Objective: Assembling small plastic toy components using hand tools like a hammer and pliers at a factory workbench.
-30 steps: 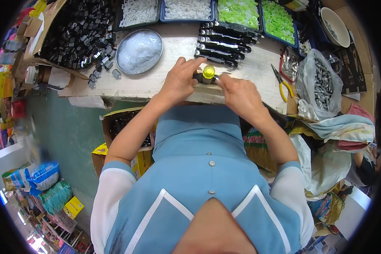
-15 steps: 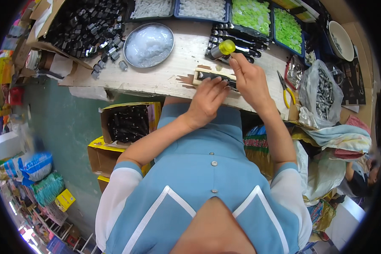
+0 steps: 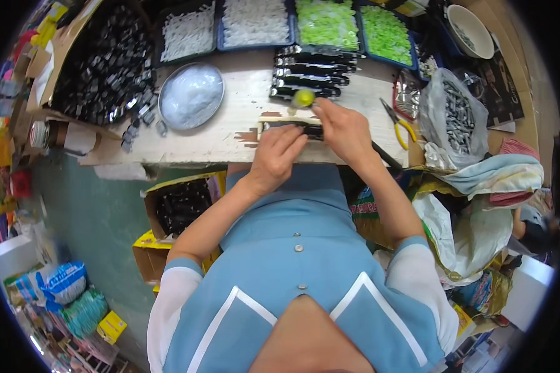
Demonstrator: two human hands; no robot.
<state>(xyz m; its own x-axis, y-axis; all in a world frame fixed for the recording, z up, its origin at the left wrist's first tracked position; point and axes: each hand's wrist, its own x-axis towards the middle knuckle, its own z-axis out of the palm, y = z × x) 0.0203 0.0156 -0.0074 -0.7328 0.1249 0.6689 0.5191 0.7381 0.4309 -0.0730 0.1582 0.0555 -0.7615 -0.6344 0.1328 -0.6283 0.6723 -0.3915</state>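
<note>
My right hand (image 3: 347,132) is closed around a small hammer with a yellow-faced head (image 3: 304,98). Its dark handle (image 3: 387,155) sticks out past my wrist. The head, slightly blurred, is just beyond a narrow cream-coloured fixture (image 3: 261,128) near the bench's front edge. In that fixture lies a long black part (image 3: 313,131), partly covered by my fingers. My left hand (image 3: 275,156) presses and steadies this part, fingers close together. Behind the hammer, several black and shiny pieces (image 3: 311,79) are lined up in a stack.
Along the back stand trays of white pieces (image 3: 188,34) and green pieces (image 3: 386,34). A round metal dish (image 3: 191,96) and a box of black parts (image 3: 106,74) are at left. Yellow-handled pliers (image 3: 404,130) and a bag of metal parts (image 3: 457,118) lie at right.
The hammer head has come down closer to the fixture, and its handle now shows behind my right hand. My left hand stays on the black part. The whole view has shifted.
</note>
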